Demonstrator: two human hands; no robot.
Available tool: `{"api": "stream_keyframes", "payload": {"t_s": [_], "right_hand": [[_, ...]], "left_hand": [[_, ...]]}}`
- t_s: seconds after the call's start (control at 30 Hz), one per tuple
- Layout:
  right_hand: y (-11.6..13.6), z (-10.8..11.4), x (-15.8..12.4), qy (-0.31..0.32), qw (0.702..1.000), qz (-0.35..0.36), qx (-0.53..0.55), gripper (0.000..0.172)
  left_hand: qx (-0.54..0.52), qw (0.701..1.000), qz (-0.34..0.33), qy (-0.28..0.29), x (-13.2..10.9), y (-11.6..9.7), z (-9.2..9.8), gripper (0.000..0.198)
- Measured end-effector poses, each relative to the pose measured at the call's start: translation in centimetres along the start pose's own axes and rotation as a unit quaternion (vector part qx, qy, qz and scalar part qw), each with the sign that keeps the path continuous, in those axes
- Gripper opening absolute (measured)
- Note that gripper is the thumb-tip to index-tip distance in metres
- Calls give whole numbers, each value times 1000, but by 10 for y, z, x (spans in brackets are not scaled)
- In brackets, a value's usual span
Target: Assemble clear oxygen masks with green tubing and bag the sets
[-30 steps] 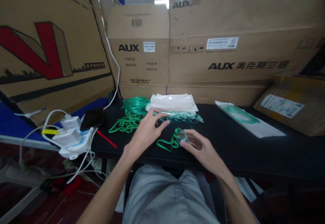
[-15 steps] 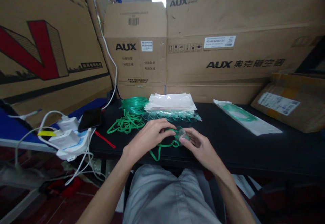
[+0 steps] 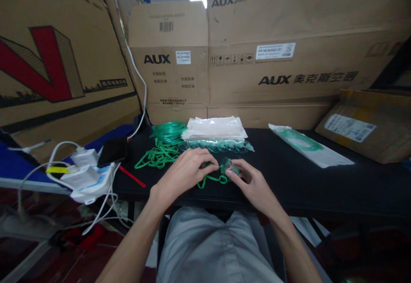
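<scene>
Near the front edge of the black desk (image 3: 321,184), both hands meet over a small clear mask piece (image 3: 230,166) with a green strap (image 3: 212,179) trailing from it. Left hand (image 3: 183,172) has its fingers curled in, thumb and forefinger pinched on the strap right where it joins the piece. Right hand (image 3: 251,182) is closed lightly around the clear piece from the other side, fingertips steadying it just above the desk.

Judging by this grip, it is fine fingertip work: the right hand would do best to keep the piece still and turned toward the eyes while the left feeds the strap in a short, controlled length, since a long loose end could slip or tangle.

Now the room around it. Just behind the hands lies a row of clear mask pieces (image 3: 215,146), and behind that a stack of plastic bags (image 3: 214,127). To the left, a heap of green straps (image 3: 159,156) and a coil of green tubing (image 3: 169,131) sit close, so a wide left elbow swing could drag them. A red pen (image 3: 132,176) lies near the left corner, with a phone (image 3: 111,151) and white chargers (image 3: 84,169) beyond. On the right, one bagged set (image 3: 310,151) rests well apart, leaving bare desk between. Cardboard boxes (image 3: 276,60) wall off the back.
</scene>
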State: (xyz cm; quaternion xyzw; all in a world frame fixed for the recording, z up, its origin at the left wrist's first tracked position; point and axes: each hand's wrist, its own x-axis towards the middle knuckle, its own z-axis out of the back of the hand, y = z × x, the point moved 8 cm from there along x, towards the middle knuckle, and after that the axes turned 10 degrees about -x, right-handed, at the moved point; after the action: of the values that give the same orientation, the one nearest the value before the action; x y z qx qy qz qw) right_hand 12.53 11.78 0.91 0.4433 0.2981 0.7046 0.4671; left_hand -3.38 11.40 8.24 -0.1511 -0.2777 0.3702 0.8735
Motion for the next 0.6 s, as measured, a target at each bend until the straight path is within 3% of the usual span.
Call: {"api": "stream_keyframes", "payload": {"t_s": [0.23,0.4,0.6], "right_hand": [[2,2,1,2,1000,-5,7,28],[4,-4,-1,48,999,-2,18,31],[11,-5,-3,48,999,14,8,31]], "left_hand": [[-9,1000,-8,16,-3,-2,5,11],[-11,1000,6,0,-1,3,0,15],[-7,1000,4,-7,1,-1,-4,20]]}}
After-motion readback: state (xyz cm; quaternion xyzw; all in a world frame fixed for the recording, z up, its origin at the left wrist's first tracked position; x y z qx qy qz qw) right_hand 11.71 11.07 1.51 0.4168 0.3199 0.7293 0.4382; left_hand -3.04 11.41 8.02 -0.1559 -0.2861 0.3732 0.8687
